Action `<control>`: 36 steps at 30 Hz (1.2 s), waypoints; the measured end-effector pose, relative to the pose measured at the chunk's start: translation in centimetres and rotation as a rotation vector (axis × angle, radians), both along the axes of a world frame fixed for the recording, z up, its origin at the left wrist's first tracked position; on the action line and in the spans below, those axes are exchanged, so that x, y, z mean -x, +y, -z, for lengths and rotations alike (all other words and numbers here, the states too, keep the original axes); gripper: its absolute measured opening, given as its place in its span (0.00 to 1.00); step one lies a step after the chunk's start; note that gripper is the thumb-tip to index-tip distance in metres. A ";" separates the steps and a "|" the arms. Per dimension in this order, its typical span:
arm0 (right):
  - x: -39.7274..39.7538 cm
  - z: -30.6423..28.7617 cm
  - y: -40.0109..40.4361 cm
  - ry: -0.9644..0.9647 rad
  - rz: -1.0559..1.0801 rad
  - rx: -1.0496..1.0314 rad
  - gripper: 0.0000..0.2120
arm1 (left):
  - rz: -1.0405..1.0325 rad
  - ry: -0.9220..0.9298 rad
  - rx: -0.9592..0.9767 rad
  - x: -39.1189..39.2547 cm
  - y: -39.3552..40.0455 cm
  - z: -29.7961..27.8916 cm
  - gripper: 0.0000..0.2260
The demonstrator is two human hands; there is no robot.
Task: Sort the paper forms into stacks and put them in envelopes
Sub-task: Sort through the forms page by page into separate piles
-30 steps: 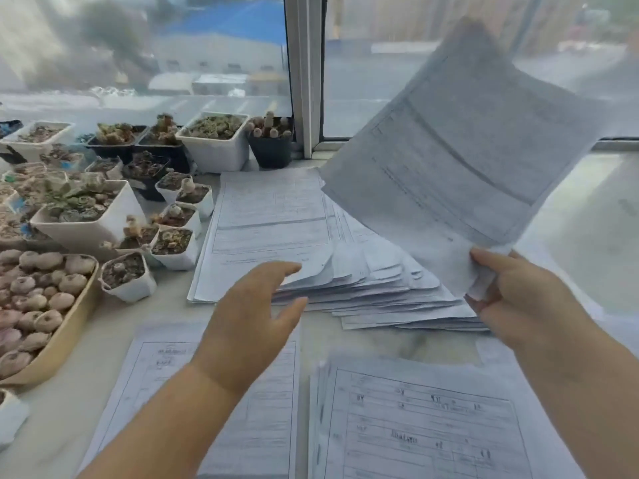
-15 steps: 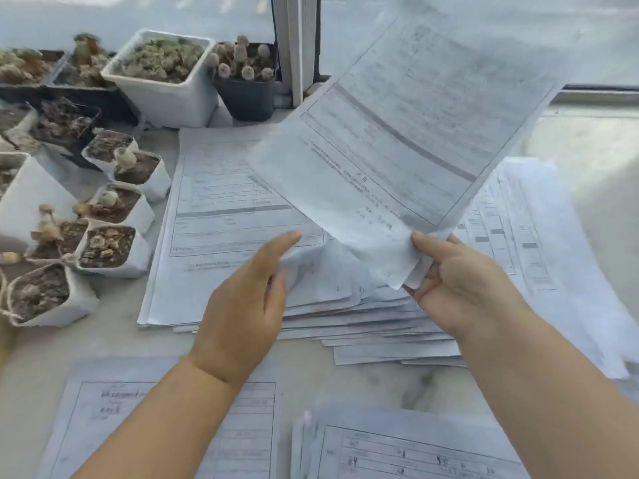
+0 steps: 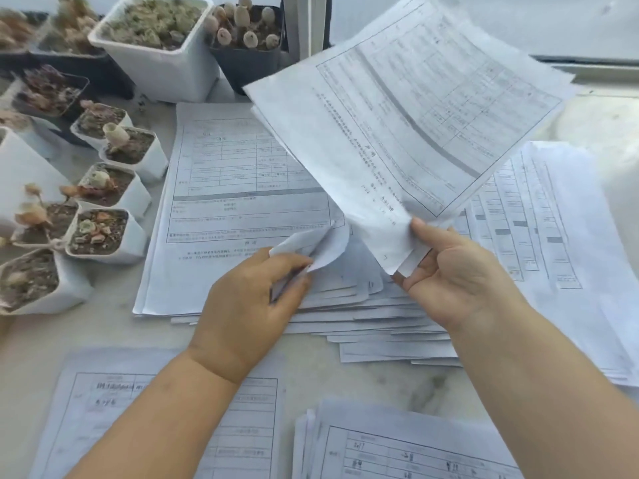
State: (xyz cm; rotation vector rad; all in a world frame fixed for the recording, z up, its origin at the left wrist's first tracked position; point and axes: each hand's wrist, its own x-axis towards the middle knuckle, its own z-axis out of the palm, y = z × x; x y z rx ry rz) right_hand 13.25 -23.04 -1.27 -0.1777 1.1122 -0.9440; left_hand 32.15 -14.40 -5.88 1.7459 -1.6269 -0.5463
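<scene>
A fanned pile of printed paper forms (image 3: 242, 209) lies in the middle of the table. My right hand (image 3: 460, 274) pinches the lower corner of a few lifted forms (image 3: 408, 115), which tilt up over the pile. My left hand (image 3: 249, 302) pinches the curled bottom-right corner of the pile's top sheet (image 3: 311, 247). Two sorted stacks lie near me: one at the front left (image 3: 103, 402), partly under my left forearm, and one at the front right (image 3: 408, 447). Another spread of forms (image 3: 560, 243) lies to the right.
Small white pots with succulents (image 3: 103, 233) line the left edge of the pile. A larger white pot (image 3: 155, 50) and a dark pot of cacti (image 3: 245, 39) stand at the back by the window frame. Marble tabletop (image 3: 345, 378) shows between the stacks.
My left hand has come down on the pile and taken hold of the top sheet's corner, curling it up. The lifted forms in my right hand stay raised. The view has tilted down.
</scene>
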 end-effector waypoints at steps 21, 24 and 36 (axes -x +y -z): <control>4.5 -4.5 0.5 0.646 -0.336 0.368 0.15 | -0.837 0.596 0.412 -0.1 0.6 -3.3 0.13; 1.9 -4.7 -0.2 0.726 -0.555 0.387 0.15 | -0.743 0.415 0.493 -1.0 0.8 -5.0 0.14; -6.2 1.3 -2.5 0.926 -0.839 0.197 0.08 | -0.103 0.146 0.084 -0.8 0.0 -0.3 0.20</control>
